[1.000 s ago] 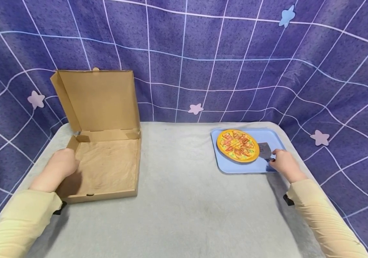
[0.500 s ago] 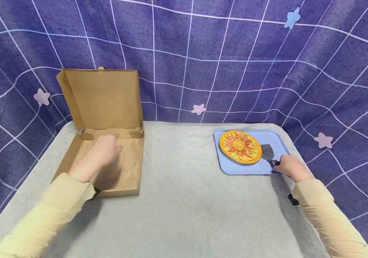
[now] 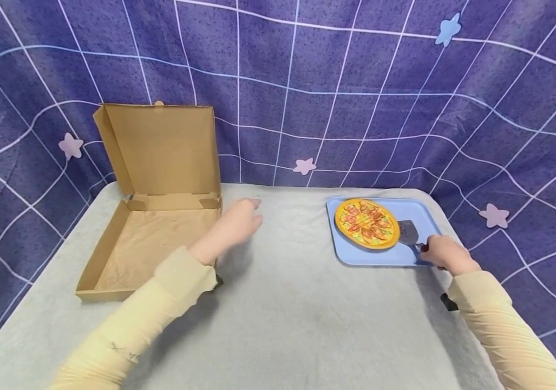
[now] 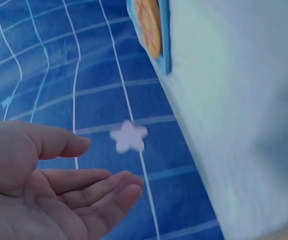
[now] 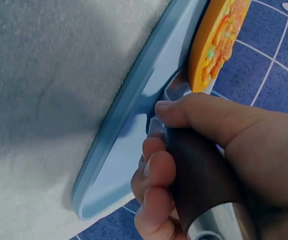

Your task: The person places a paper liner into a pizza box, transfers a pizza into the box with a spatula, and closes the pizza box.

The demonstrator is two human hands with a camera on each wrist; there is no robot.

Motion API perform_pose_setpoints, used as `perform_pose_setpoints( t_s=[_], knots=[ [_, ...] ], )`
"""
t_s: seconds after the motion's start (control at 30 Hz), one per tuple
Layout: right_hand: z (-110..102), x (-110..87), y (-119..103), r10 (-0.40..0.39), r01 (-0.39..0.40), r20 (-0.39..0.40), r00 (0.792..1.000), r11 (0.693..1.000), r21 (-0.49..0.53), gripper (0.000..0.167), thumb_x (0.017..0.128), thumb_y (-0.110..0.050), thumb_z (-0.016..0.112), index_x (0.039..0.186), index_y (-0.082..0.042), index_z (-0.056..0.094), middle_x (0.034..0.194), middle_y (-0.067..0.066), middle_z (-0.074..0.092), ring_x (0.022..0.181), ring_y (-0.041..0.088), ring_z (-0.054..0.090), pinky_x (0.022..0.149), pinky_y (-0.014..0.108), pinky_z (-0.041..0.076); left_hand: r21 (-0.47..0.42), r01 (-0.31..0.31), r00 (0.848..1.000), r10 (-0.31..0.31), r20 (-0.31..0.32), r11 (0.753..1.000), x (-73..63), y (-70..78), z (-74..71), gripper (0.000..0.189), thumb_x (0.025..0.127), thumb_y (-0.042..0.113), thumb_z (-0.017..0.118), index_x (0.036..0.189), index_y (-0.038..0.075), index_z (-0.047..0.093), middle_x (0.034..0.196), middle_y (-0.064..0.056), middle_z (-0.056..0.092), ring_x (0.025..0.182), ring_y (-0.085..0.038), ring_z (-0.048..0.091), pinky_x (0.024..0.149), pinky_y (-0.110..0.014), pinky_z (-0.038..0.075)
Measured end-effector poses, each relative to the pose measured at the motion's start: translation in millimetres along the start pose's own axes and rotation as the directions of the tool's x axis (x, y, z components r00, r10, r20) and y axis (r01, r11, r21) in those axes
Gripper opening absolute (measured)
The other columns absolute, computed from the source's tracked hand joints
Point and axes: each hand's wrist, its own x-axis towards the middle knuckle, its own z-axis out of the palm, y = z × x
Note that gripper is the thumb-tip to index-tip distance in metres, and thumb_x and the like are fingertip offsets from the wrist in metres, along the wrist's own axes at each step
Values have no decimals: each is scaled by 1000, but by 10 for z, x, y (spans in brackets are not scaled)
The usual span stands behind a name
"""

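At the right of the head view, my right hand (image 3: pixel 448 254) grips the dark handle (image 5: pixel 199 170) of a pizza server (image 3: pixel 408 233). Its flat metal blade reaches to the edge of a toy pizza (image 3: pixel 367 223), the blade's front end hidden there. The pizza, with an orange crust, lies on a light blue tray (image 3: pixel 421 214). My left hand (image 3: pixel 234 225) is in the air beside the right wall of an open cardboard pizza box (image 3: pixel 165 238), holding nothing. In the left wrist view its fingers (image 4: pixel 91 187) are loosely extended, thumb apart from them.
The box's lid (image 3: pixel 165 149) stands upright at the back left. A pale grey cloth (image 3: pixel 297 303) covers the table. Behind and at both sides hangs a purple curtain (image 3: pixel 307 81) with a grid of lines and stars.
My left hand has moved right, from the box's left wall across its inside to past its right wall. My right hand stays on the server at the tray; the head view has shifted slightly.
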Motion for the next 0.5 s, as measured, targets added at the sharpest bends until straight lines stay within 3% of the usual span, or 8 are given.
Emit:
perform_pose_setpoints(
  t_s=[0.17, 0.5],
  knots=[
    [-60, -2, 25, 41, -41, 21, 999, 999, -11, 16, 80, -21, 58, 71, -10, 51, 60, 4, 52, 52, 17, 52, 50, 37, 38, -85, -9, 999, 12, 39, 996, 183, 143, 223, 45, 92, 11, 47, 131, -10, 47, 126, -22, 58, 118, -33, 55, 103, -41, 42],
    [-113, 32, 122, -14, 15, 29, 999, 999, -42, 17, 79, -22, 64, 81, -7, 58, 75, 8, 57, 68, 25, 53, 54, 43, 41, -289, 37, 996, -14, 83, 956, 435, 252, 587, 39, 92, 10, 47, 125, -8, 55, 120, -20, 63, 114, -30, 58, 97, -36, 47]
  ],
)
